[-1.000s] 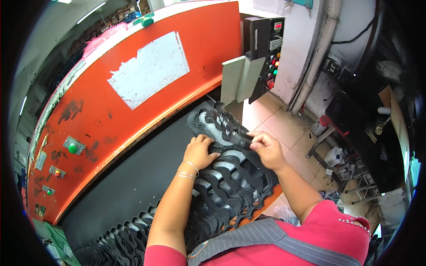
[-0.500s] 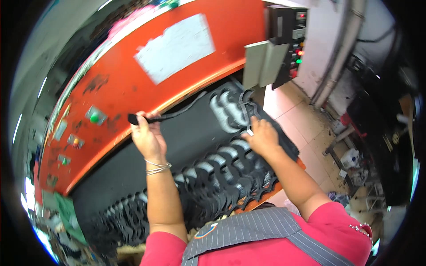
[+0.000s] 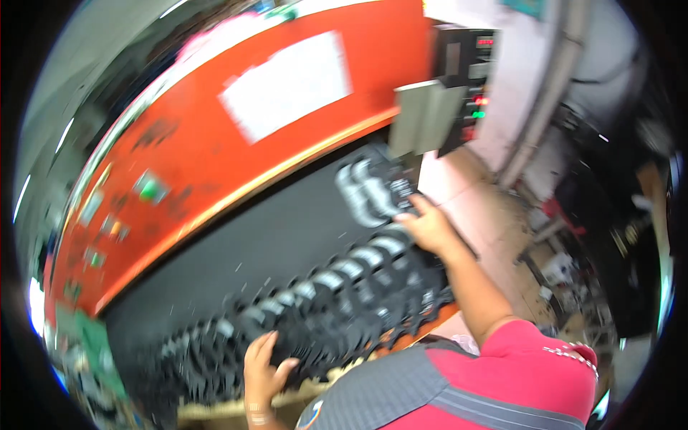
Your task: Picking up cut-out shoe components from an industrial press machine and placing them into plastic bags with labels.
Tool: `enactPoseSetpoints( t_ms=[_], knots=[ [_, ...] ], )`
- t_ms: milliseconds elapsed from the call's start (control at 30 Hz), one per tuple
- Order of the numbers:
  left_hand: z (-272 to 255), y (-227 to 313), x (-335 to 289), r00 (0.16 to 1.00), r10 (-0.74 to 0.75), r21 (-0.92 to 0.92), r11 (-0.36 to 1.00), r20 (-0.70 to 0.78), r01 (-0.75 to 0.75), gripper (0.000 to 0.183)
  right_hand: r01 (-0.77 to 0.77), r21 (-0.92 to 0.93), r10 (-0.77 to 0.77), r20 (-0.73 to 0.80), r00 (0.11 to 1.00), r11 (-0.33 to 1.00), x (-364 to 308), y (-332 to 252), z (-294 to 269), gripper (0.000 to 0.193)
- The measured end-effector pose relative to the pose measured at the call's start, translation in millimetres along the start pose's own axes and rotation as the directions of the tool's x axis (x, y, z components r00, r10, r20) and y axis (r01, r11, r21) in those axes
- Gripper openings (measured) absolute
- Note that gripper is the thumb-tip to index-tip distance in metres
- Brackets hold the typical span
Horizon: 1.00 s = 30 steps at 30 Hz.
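Note:
A black sheet (image 3: 251, 244) covers the work surface, with light curved shapes (image 3: 362, 192) showing at its upper right. There my right hand (image 3: 430, 228) has its thumb and fingers bent on the near end of a dark curved frame (image 3: 401, 190), blurred by motion. Lower down, near the front edge, my left hand (image 3: 264, 369) is held with fingers and thumb apart and nothing between them. Just beyond it lies a long row of overlapping black curved pieces (image 3: 344, 294), some with pale grey faces.
An orange machine panel (image 3: 186, 158) with a white sheet (image 3: 287, 84) on it rises behind the surface. At the back right, a grey metal plate (image 3: 424, 118) stands beside a dark control box (image 3: 466, 86) with lit lamps. Green cloth (image 3: 89, 351) hangs at the left end.
My left hand has come down from the back edge toward my body, and the black strip it held is gone from it. The right hand stays by the frame.

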<state>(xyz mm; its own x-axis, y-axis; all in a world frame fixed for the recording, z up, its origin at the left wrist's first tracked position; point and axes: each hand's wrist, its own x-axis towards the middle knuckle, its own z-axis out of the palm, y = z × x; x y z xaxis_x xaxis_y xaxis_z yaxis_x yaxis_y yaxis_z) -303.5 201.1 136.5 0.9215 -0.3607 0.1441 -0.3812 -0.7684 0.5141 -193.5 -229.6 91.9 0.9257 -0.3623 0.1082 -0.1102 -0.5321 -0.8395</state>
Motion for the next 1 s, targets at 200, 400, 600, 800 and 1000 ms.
enactPoseSetpoints(
  t_ms=[200, 400, 600, 800, 1000],
  knots=[
    [27.2, 49.9, 60.2, 0.972, -0.236, -0.949, 0.308, -0.013, 0.062, 0.064, 0.233, 0.398, -0.363, 0.291, 0.885, 0.887, -82.7, -98.1, 14.1, 0.060],
    [41.1, 77.7, 99.3, 0.960, -0.259, -0.990, -0.117, 0.104, 0.075, 0.029, 0.496, 0.470, -0.671, 0.356, 0.651, 0.730, -135.9, -98.2, 57.2, 0.063],
    [56.9, 80.7, 80.7, 0.974, -0.160, -0.951, 0.239, 0.160, 0.195, 0.038, 0.350, 0.522, -0.600, 0.450, 0.662, 0.778, -143.0, -83.5, 56.7, 0.034],
    [34.0, 64.7, 90.1, 0.996, -0.083, -0.452, 0.890, -0.042, 0.055, 0.033, 0.270, 0.456, -0.511, 0.569, 0.644, 0.848, -137.5, -90.1, 45.2, 0.032],
    [-38.3, -18.3, 60.4, 0.941, -0.105, 0.308, 0.928, -0.320, 0.209, 0.049, 0.506, -0.072, -0.452, 0.353, 0.819, 0.859, -67.1, -91.9, 39.8, 0.038]
  ],
)
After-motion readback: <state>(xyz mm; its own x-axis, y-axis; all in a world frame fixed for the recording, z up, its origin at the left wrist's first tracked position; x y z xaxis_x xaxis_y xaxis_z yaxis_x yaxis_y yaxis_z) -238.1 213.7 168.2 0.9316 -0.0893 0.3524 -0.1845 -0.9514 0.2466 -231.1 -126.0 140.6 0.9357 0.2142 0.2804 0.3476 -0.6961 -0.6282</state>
